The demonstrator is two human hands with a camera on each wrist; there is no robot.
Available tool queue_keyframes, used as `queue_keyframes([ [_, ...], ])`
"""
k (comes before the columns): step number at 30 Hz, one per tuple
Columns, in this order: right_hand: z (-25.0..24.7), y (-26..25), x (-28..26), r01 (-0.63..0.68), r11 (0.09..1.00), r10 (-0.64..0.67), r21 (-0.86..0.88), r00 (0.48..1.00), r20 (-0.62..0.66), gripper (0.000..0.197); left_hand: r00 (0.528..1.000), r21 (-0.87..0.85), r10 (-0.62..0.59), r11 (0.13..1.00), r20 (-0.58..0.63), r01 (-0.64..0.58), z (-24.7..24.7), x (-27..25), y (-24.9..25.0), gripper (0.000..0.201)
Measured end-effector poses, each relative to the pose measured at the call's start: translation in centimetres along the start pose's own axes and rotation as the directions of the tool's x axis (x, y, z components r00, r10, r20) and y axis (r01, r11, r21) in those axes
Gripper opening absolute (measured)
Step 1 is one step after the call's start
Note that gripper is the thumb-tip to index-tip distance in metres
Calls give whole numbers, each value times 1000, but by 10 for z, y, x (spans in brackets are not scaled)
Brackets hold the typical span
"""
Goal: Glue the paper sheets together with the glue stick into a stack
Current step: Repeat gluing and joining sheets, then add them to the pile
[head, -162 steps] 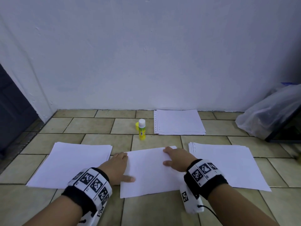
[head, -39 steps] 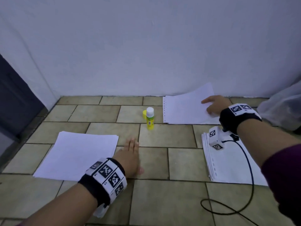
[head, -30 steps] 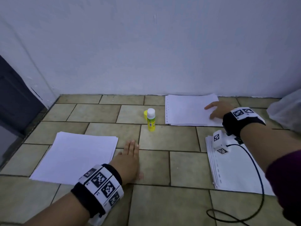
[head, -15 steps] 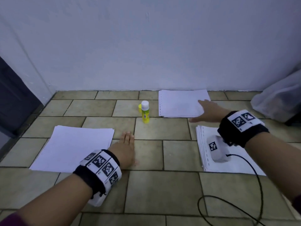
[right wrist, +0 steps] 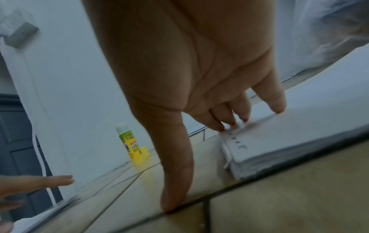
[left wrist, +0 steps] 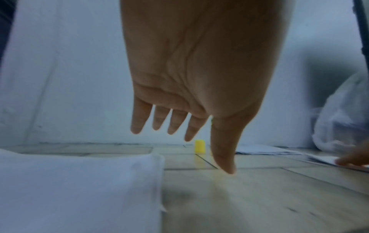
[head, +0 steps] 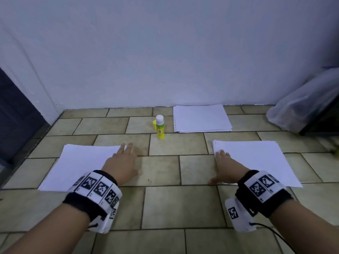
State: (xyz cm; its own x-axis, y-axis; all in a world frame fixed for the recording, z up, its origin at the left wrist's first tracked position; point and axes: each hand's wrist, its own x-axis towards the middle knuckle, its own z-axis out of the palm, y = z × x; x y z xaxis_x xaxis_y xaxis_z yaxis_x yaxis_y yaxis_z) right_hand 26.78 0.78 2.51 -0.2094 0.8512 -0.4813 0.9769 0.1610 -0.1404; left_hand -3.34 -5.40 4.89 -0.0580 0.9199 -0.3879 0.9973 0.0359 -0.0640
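Three white paper stacks lie on the tiled floor: a left stack [head: 80, 165], a right stack [head: 256, 160] and a far stack [head: 201, 118] by the wall. The yellow-green glue stick [head: 160, 128] stands upright between them, uncapped, with its yellow cap [head: 154, 123] just behind. My left hand [head: 128, 158] is flat with straight fingers, reaching over the left stack's right edge and holding nothing. My right hand [head: 220, 167] has its fingertips [right wrist: 219, 127] on the near-left corner of the right stack [right wrist: 279, 141], and its thumb touches the floor.
A white wall runs along the back. A clear plastic bag [head: 300, 107] lies at the far right against a dark object. A dark door [head: 14, 114] is at the left. Bare tiles [head: 165, 171] lie between my hands. A black cable trails from the right wrist.
The right hand has drawn back from the far stack to the near right stack's corner. The left hand has shifted left onto the left stack's edge. The middle sheet seen earlier is gone.
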Motion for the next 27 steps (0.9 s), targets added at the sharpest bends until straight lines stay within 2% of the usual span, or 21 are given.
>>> queue_keyframes([
  [2, 1, -1, -3, 18, 1000, -18, 10, 1000, -22, 116, 990, 25, -140, 990, 12, 139, -1, -6, -21, 86],
  [5, 1, 0, -4, 38, 999, -37, 20, 998, -46, 115, 938, 30, -321, 947, 131, 320, 6, -8, -51, 100],
  [7, 1, 0, -4, 44, 999, -43, 24, 998, -53, 115, 931, 41, -328, 944, 158, 326, 13, -11, -59, 91],
  [10, 0, 0, -4, 48, 999, -47, 22, 997, -69, 113, 954, 107, -281, 957, 101, 271, 14, -14, -65, 67],
  [13, -1, 0, -4, 48, 999, -46, 24, 997, -69, 112, 940, 54, -308, 951, 147, 303, 6, -15, -68, 61],
  [15, -1, 1, -4, 48, 998, -46, 31, 997, -65, 112, 944, 52, -309, 951, 113, 305, -1, -16, -66, 54],
  [19, -4, 2, -4, 38, 998, -35, 55, 997, -70, 107, 974, -12, -225, 974, 0, 225, -39, -34, -21, 26],
  [23, -17, 1, 1, -24, 995, 34, 93, 993, -109, 74, 994, -14, 4, 1000, -109, -5, -49, -34, 52, 35],
  [25, -24, 0, 5, -45, 996, 54, 74, 990, -129, 55, 990, -15, 112, 993, -83, -113, -37, -28, 87, 42],
  [27, -29, -2, 8, -57, 998, 62, 38, 988, -143, 45, 983, -41, 185, 982, -8, -185, -26, -18, 112, 46],
])
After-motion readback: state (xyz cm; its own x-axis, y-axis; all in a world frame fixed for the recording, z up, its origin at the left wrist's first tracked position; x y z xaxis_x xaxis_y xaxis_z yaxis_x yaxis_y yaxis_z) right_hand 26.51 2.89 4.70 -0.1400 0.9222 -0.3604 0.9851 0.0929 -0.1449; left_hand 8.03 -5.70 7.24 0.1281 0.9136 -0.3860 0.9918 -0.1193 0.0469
